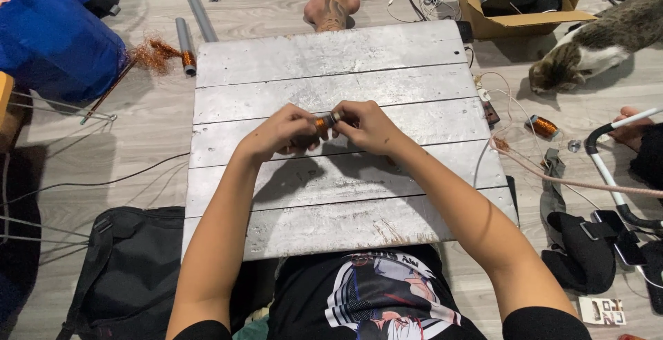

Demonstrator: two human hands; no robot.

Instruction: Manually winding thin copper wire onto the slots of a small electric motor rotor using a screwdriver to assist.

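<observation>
Both hands, left hand point(280, 133) and right hand point(369, 126), meet over the board point(331, 57) around a coil point(323, 122). A cat point(594, 43) and box point(514, 22) lie behind-right; a bag point(131, 271) lies near-left.

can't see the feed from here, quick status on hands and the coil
Left hand and right hand both pinching small copper coil, held above grey plank board. Nothing between hands. Cat off to the right, clear of the board.

Left hand point(280, 133) and right hand point(366, 126) pinching a small copper-wound coil point(324, 122) together above a silver plank board point(331, 57); cat point(601, 40) nearby on floor.
</observation>
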